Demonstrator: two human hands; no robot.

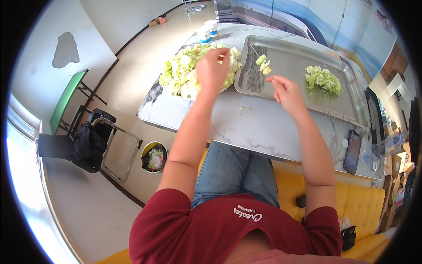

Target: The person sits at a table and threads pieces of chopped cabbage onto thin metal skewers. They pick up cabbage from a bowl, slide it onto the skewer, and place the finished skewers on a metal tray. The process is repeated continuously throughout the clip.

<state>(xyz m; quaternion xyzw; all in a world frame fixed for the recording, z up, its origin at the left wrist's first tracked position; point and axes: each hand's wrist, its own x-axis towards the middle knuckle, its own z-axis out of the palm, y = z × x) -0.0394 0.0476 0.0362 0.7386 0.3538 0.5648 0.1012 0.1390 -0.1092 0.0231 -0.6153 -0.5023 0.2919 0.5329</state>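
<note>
My left hand hovers over a heap of torn cabbage-like leaves on a plate, fingers curled; whether a piece is between them I cannot tell. My right hand pinches a thin skewer whose tip points away from me. Pale green leaf pieces are threaded on it, just beyond my fingertips. Beneath the skewer, a bundle of bare thin skewers lies at the left end of a metal tray. Loaded leaf skewers rest at the tray's right, their bare ends reaching over its near rim.
Two paper cups stand behind the leaf heap. On the marble-patterned table, a phone, a white cap and a clear plastic bottle lie at right. A waste bin and a folding chair are at left.
</note>
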